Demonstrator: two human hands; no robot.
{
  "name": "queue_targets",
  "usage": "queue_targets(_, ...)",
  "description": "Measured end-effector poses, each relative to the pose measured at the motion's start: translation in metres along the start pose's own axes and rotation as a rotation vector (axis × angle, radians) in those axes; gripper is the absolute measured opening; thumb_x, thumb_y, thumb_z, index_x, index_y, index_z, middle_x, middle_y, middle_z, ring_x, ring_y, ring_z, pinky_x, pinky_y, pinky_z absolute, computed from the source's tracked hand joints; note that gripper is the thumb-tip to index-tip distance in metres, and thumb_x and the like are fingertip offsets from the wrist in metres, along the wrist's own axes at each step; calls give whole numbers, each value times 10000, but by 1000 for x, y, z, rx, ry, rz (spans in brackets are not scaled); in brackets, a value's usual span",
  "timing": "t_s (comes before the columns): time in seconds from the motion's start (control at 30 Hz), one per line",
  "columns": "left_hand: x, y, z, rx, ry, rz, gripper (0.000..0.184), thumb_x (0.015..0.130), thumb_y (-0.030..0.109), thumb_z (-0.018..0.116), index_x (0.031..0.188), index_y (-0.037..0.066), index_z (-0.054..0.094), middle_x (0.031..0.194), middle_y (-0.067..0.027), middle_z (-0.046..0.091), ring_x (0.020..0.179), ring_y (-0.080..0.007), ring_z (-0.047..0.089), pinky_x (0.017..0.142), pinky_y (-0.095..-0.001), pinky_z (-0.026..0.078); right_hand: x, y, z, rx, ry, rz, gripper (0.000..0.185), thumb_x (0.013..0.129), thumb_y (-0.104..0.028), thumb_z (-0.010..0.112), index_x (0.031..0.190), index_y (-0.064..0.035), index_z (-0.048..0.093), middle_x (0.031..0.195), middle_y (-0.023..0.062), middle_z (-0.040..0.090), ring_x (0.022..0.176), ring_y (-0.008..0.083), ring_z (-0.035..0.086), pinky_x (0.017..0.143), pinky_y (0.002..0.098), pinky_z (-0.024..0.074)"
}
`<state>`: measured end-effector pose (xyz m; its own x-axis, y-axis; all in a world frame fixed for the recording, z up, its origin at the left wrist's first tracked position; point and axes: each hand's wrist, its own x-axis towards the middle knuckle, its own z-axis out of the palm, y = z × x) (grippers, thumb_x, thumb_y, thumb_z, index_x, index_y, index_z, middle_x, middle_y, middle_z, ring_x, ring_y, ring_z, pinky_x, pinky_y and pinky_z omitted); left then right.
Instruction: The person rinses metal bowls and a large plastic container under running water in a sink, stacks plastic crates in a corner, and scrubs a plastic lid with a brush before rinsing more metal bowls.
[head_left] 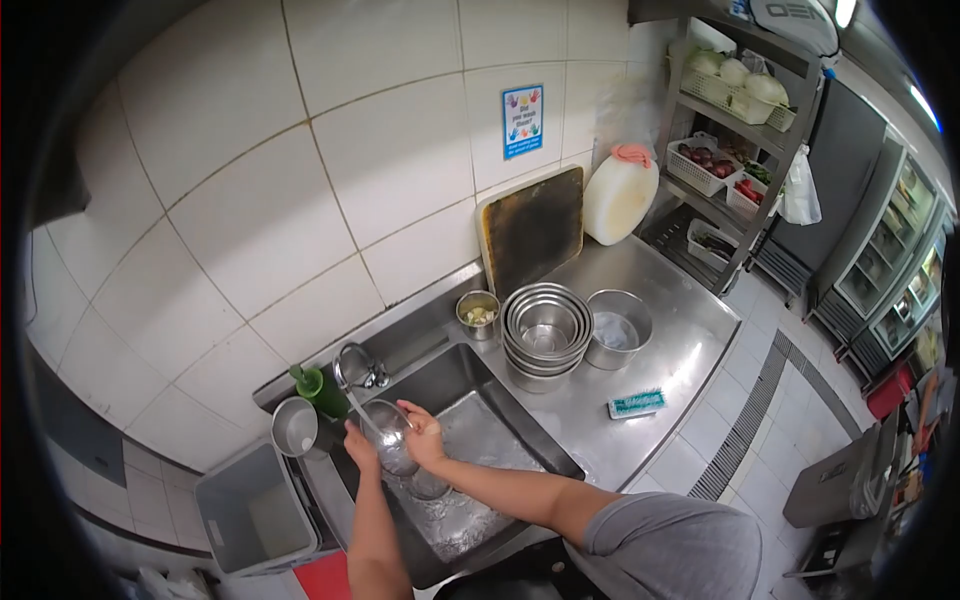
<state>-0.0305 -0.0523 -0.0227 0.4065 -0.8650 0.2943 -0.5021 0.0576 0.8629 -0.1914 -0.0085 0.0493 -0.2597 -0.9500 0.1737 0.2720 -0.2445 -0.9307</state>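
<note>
Under the running faucet (358, 368), a round metal bowl (388, 436) is held between both hands above the sink (480, 400). My left hand (361, 446) grips the bowl's left side, and my right hand (424, 436) grips its right rim. Water streams into the bowl and splashes on the sink floor. Just below the bowl, another round metal container (428, 486) sits in the sink, partly hidden by my right wrist.
Stacked metal bowls (548, 330), a metal pot (618, 328), a small pot with scraps (478, 314) and a teal brush (637, 403) stand right of the sink. A green bottle (322, 392), metal container (296, 427) and grey bin (258, 510) are left.
</note>
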Motion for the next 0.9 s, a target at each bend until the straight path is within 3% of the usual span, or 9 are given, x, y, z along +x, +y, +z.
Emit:
queue_targets(0.13, -11, 70, -1, 39, -69, 53, 305, 978, 236, 488, 942, -45, 602, 728, -246, 594, 702, -409, 588, 647, -423, 445, -6, -4, -8, -77, 28, -144, 198, 707, 148, 462, 609, 7, 363, 1262, 199, 576, 1108, 239, 599, 875, 277, 457)
queue_targets(0.2, 1, 48, 11, 133, -50, 212, 230, 958, 186, 502, 1059, 32, 641, 977, -238, 617, 921, -408, 593, 780, -452, 456, 4, -19, -4, -122, 104, -41, 190, 789, 79, 435, 867, 58, 607, 1183, 197, 624, 1086, 247, 611, 933, 311, 458)
queue_targets(0.23, 5, 46, 9, 205, -82, 268, 262, 970, 202, 472, 1113, 64, 643, 996, -236, 622, 925, -406, 597, 776, -456, 455, 13, -3, -10, -238, 72, -171, 322, 840, 27, 402, 1064, 70, 631, 1107, 188, 657, 1073, 240, 617, 933, 317, 458)
queue_targets(0.27, 10, 62, 4, 258, -148, 181, 304, 981, 239, 442, 1137, 64, 635, 1002, -251, 621, 924, -411, 596, 765, -460, 451, 22, 9, -15, -269, 73, -124, 340, 843, 26, 409, 1097, 69, 631, 1057, 154, 677, 1029, 206, 622, 903, 304, 469)
queue_targets(0.4, 29, 65, -4, 288, -252, 13, 438, 965, 440, 446, 1004, 80, 693, 822, -269, 632, 785, -471, 595, 685, -511, 450, 33, -2, -35, 9, 78, 165, 386, 746, 88, 442, 1046, 28, 678, 782, 0, 537, 696, 83, 433, 626, 240, 359)
queue_targets(0.47, 23, 77, -11, 384, -268, 197, 437, 936, 479, 491, 938, 87, 685, 831, -230, 637, 815, -425, 607, 690, -498, 465, 29, -13, -34, 79, 77, 238, 419, 698, 119, 458, 1020, 7, 701, 644, -76, 466, 530, 22, 339, 487, 208, 304)
queue_targets(0.57, 22, 89, -15, 390, -272, 346, 411, 915, 456, 541, 870, 59, 635, 823, -201, 622, 817, -420, 600, 685, -500, 461, 27, -26, -26, 77, 45, 294, 435, 700, 125, 455, 1055, 30, 688, 645, -92, 466, 532, 6, 333, 489, 186, 288)
queue_targets(0.7, 21, 88, -22, 374, -306, 259, 379, 918, 417, 557, 864, 45, 602, 830, -188, 613, 813, -430, 591, 697, -508, 457, 24, -26, -26, 74, 16, 330, 329, 707, 137, 444, 910, 53, 688, 800, -11, 616, 624, 29, 450, 563, 191, 360)
queue_targets(0.9, 21, 74, -23, 354, -408, 205, 365, 967, 348, 470, 944, 6, 597, 943, -229, 626, 906, -447, 586, 784, -505, 479, 28, -10, -36, 49, 21, 413, 281, 726, 108, 465, 892, 22, 674, 668, -55, 520, 542, 22, 359, 500, 214, 297)
